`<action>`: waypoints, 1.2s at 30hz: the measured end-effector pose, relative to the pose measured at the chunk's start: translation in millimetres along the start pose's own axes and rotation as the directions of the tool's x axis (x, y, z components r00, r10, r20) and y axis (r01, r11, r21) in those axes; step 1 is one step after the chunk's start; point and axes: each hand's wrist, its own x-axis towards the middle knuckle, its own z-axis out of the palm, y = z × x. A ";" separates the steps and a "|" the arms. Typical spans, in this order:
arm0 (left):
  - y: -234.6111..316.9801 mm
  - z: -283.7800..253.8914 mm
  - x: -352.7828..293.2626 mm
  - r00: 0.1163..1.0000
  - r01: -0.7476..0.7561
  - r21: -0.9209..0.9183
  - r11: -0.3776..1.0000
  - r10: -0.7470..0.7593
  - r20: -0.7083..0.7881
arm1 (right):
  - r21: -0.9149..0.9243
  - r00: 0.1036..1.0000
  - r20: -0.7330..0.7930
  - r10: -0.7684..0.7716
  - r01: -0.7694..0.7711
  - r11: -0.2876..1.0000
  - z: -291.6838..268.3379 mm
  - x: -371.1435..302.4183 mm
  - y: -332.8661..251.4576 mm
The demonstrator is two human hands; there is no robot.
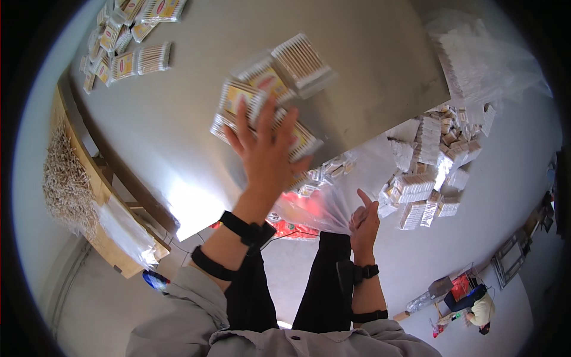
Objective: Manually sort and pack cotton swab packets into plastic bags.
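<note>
My left hand [264, 149] has its fingers spread over a small group of cotton swab packs [262, 83] on the table, touching the nearer ones. These packs are clear plastic with rows of swabs, some with a yellow label. Another swab pack [302, 62] lies just beyond, its label side not showing. At the table's near edge hangs a clear plastic bag [330, 208], with several packs visible at its mouth. The bag's right edge is gripped by my right hand [364, 223], thumb and fingers closed on it and the index finger pointing up.
More swab packs [123, 64] lie at the table's far left. White bundles and boxes [416, 184] are heaped right of the metal table [380, 89]. A wooden tray [101, 190] holds loose swabs on the left. A person [480, 309] sits at the lower right.
</note>
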 end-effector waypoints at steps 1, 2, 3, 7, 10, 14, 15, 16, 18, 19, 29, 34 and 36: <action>11.2 8.8 -12.6 1.000 0.014 -0.013 1.000 -0.014 0.005 | -0.007 1.000 -0.005 0.003 -0.003 1.000 -2.0 -0.4 -0.7; 22.7 13.8 -23.5 1.000 0.010 -0.046 0.999 -0.010 -0.009 | 0.000 1.000 -0.008 0.013 -0.013 1.000 -3.8 -1.3 -1.9; 30.3 16.9 -35.6 1.000 -0.002 -0.042 0.999 0.003 0.021 | 0.010 1.000 -0.008 0.026 -0.026 1.000 -4.0 -2.3 -2.1; 54.9 20.9 -81.3 0.988 -0.075 -0.093 0.993 0.087 0.127 | 0.018 0.999 -0.007 0.054 -0.054 0.998 -4.3 -8.5 -0.8; 60.8 27.0 -115.1 0.954 -0.147 -0.091 0.985 0.166 0.250 | 0.035 0.999 0.008 0.044 -0.044 0.998 -1.9 -0.9 0.4; 46.2 10.8 -124.6 0.893 -0.073 -0.291 0.954 0.192 0.406 | 0.008 0.995 0.101 -0.009 0.009 1.000 7.5 15.3 3.2; 30.5 4.1 -125.4 0.884 -0.121 -0.410 0.904 0.286 0.370 | -0.005 0.988 0.153 -0.017 0.018 1.000 15.3 14.7 6.0; 19.3 -9.5 -117.1 0.868 -0.167 -0.525 0.834 0.377 0.324 | -0.050 0.994 0.112 -0.008 0.013 0.999 19.4 7.1 4.7; 12.9 -50.2 -98.7 0.922 -0.212 -0.482 0.850 0.337 0.189 | -0.072 0.999 0.047 -0.019 0.022 0.997 -3.6 -11.3 8.6; 0.4 -62.7 -86.3 0.958 -0.185 -0.397 0.899 0.256 0.132 | -0.260 0.990 0.037 -0.139 0.144 0.955 -21.3 -19.1 11.5; -358.1 -167.1 102.5 0.643 0.630 -0.214 0.746 -0.656 -0.395 | -0.090 0.997 -0.065 0.036 -0.042 0.995 -16.1 -25.0 7.4; -364.4 -163.7 173.9 0.665 0.709 -0.298 0.639 -0.746 -0.019 | -0.117 0.994 -0.104 0.040 -0.052 0.992 -14.8 -28.9 6.8; -345.6 -141.9 180.4 0.638 0.760 -0.182 0.624 -0.770 0.026 | -0.081 0.997 -0.068 0.023 -0.028 0.996 -8.6 -28.7 11.7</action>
